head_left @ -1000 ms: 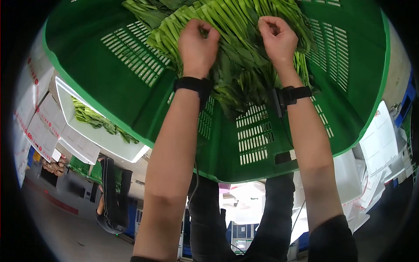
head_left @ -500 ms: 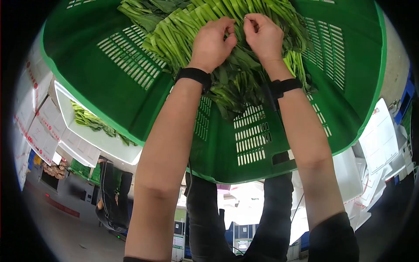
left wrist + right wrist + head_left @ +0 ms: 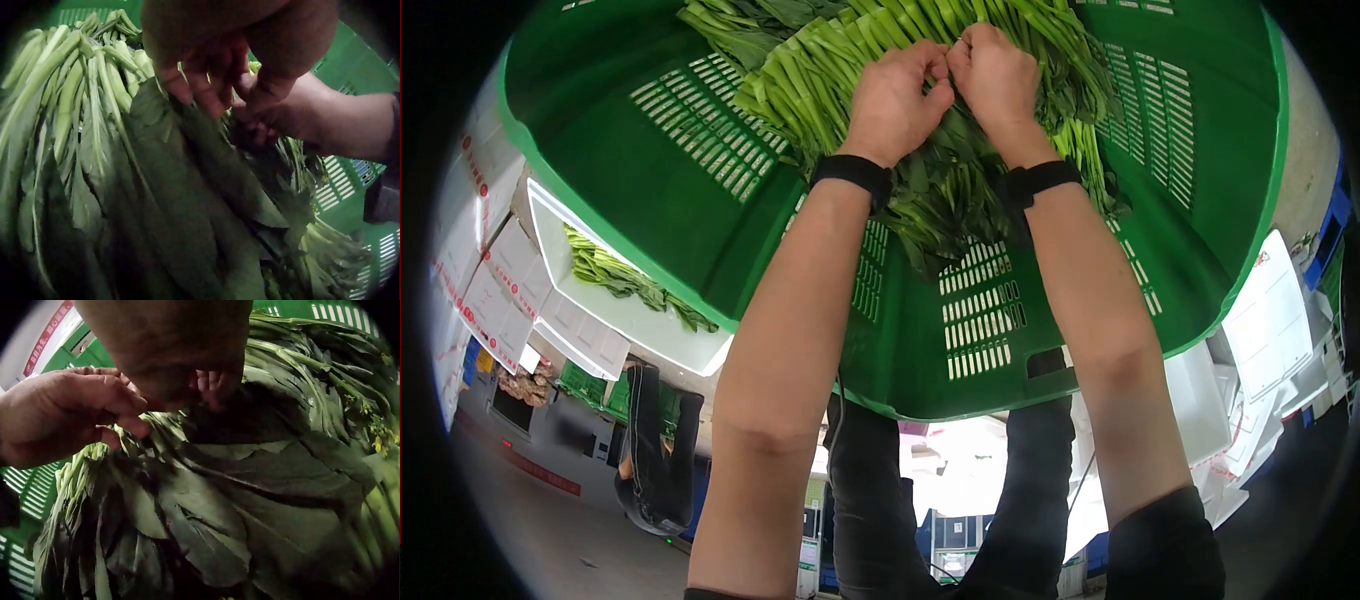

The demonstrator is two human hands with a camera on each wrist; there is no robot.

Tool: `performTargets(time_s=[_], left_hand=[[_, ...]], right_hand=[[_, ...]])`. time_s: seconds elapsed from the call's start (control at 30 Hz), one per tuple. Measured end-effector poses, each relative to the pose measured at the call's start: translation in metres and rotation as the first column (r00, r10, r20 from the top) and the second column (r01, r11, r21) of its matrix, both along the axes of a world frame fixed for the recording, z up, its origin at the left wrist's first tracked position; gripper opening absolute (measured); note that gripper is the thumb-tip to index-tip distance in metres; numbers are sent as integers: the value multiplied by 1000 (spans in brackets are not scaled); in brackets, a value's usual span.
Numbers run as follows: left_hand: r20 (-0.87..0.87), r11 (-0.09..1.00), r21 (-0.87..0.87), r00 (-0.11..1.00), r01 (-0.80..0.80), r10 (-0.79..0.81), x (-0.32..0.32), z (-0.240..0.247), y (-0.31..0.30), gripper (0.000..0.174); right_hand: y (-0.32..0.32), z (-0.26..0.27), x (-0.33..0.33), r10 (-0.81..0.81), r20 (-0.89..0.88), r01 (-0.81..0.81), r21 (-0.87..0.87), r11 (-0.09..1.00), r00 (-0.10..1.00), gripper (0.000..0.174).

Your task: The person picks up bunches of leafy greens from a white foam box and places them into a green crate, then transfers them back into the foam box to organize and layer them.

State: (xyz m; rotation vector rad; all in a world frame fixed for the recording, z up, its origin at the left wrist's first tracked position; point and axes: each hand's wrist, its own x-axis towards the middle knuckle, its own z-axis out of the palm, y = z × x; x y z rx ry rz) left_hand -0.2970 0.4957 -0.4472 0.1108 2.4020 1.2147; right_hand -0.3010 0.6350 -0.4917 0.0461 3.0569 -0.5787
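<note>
Layers of choy sum [image 3: 800, 88], with pale green stalks and broad dark leaves, lie inside a large green slotted basket [image 3: 690, 235]. My left hand [image 3: 895, 105] and right hand [image 3: 998, 85] meet over the stalks, thumbs and fingertips bent together. In the left wrist view the fingers of both hands pinch close at the stalk end of a leafy bunch [image 3: 181, 181]; whether a thin tie is between them I cannot tell. The right wrist view has my left hand's fingertips beside the right hand's, above drooping leaves [image 3: 206, 531]. Small yellow flowers [image 3: 378, 442] show at its right edge.
A white box [image 3: 700, 350] holding more greens [image 3: 615, 272] stands left of the basket. Printed cartons [image 3: 500, 285] are stacked beyond it. White foam pieces [image 3: 1268, 310] lie at the right. A person in dark clothing [image 3: 662, 450] is at the lower left.
My hands were apart over the stalks a second ago. The left moved right and the right moved left, and they now meet. The basket stays in place.
</note>
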Motion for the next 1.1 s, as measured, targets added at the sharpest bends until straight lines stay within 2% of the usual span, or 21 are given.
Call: performTargets(time_s=[0.03, 0.1, 0.2, 0.3, 0.33, 0.4, 0.43, 0.47, 0.53, 0.57, 0.6, 0.67, 0.7, 0.73, 0.77, 0.8, 0.87, 0.93, 1.0, 1.03, 1.1], left_hand=[[-2, 1000, 1, 1000, -3, 3, 1, 8, -1, 13], [-4, 994, 37, 995, -103, 103, 5, 34, -2, 13], [55, 975, 144, 985, -170, 164, 20, 98, -13, 11], [190, 965, 99, 956, -244, 223, 46, 179, -35, 13], [89, 962, 83, 963, -260, 253, 62, 192, -47, 19], [239, 913, -12, 885, -408, 399, 89, 232, -75, 12], [236, 890, -91, 858, -448, 456, 104, 242, -89, 10], [208, 857, -177, 832, -485, 514, 124, 246, -107, 7], [308, 704, -150, 644, -694, 700, 169, 245, -139, 10], [339, 732, -270, 649, -626, 681, 193, 243, -157, 14], [369, 747, -388, 652, -540, 663, 218, 241, -175, 18], [416, 692, -428, 553, -581, 722, 284, 228, -202, 23], [465, 697, -545, 525, -466, 713, 300, 233, -205, 22], [507, 689, -643, 489, -335, 710, 315, 238, -208, 21], [513, 680, -626, 455, -381, 728, 344, 237, -214, 22], [520, 668, -611, 421, -425, 743, 377, 234, -221, 24], [391, 653, -634, 557, -414, 733, 439, 224, -229, 27], [392, 690, -585, 597, -426, 700, 426, 239, -209, 36], [614, 668, -640, 270, -380, 742, 419, 244, -203, 40], [537, 703, -579, 455, -413, 710, 467, 227, -224, 30], [587, 709, -618, 400, -340, 704, 459, 229, -225, 23]], right_hand=[[4, 6, 0, -55, 5, 55, -175, 983, 998, 13], [19, 28, 4, -202, 29, 191, -475, 859, 979, 14], [69, 103, 3, -413, 127, 344, -791, 506, 902, 16], [133, 205, -10, -535, -83, 321, -719, 616, 841, 12], [162, 224, -15, -574, -127, 354, -674, 648, 809, 12], [232, 222, -24, -632, -84, 479, -578, 660, 770, 21], [265, 216, -29, -599, 109, 562, -511, 651, 793, 31], [293, 206, -32, -507, 346, 609, -544, 577, 790, 40], [321, 194, -36, -466, 558, 726, -564, 394, 687, 41], [329, 191, -39, -507, 588, 766, -576, 285, 631, 39], [334, 190, -41, -515, 575, 761, -579, 292, 635, 39], [341, 189, -45, -591, 573, 823, -411, 391, 567, 41], [343, 189, -47, -595, 568, 823, -412, 392, 568, 41], [344, 188, -49, -690, 534, 872, -287, 396, 489, 42], [346, 186, -51, -775, 483, 911, -159, 380, 408, 43], [352, 176, -47, -776, 480, 911, -161, 380, 409, 43], [366, 155, -36, -797, 473, 927, -194, 322, 376, 39], [362, 162, -34, -782, 460, 907, -247, 342, 420, 41], [360, 171, -33, -766, 448, 885, -292, 362, 461, 43], [360, 176, -34, -808, 423, 906, -290, 308, 410, 43], [365, 174, -33, -841, 404, 922, -290, 256, 360, 44]])
